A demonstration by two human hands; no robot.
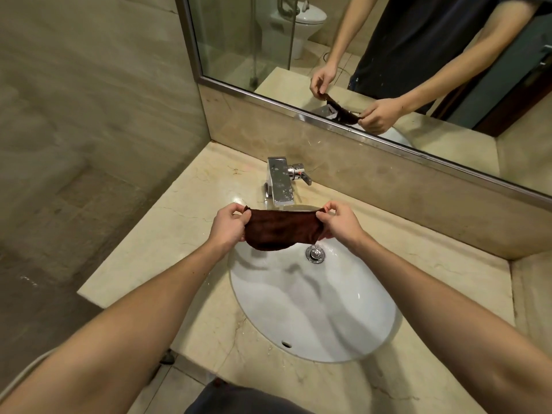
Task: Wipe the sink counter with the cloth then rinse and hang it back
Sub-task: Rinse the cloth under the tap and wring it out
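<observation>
A dark brown cloth (280,230) is stretched between both hands above the far end of the white oval sink (313,309). My left hand (228,225) pinches its left edge and my right hand (339,221) pinches its right edge. The cloth hangs just in front of the chrome faucet (280,180), whose spout end sits right behind the cloth's top edge. No water stream is visible. The beige marble counter (167,231) surrounds the sink. The drain plug (314,253) shows just below the cloth.
A mirror (388,55) runs along the back wall above a marble backsplash and reflects both hands with the cloth. A tiled wall closes the left side. The counter's left edge drops off to the floor. A raised marble wall bounds the counter at the right.
</observation>
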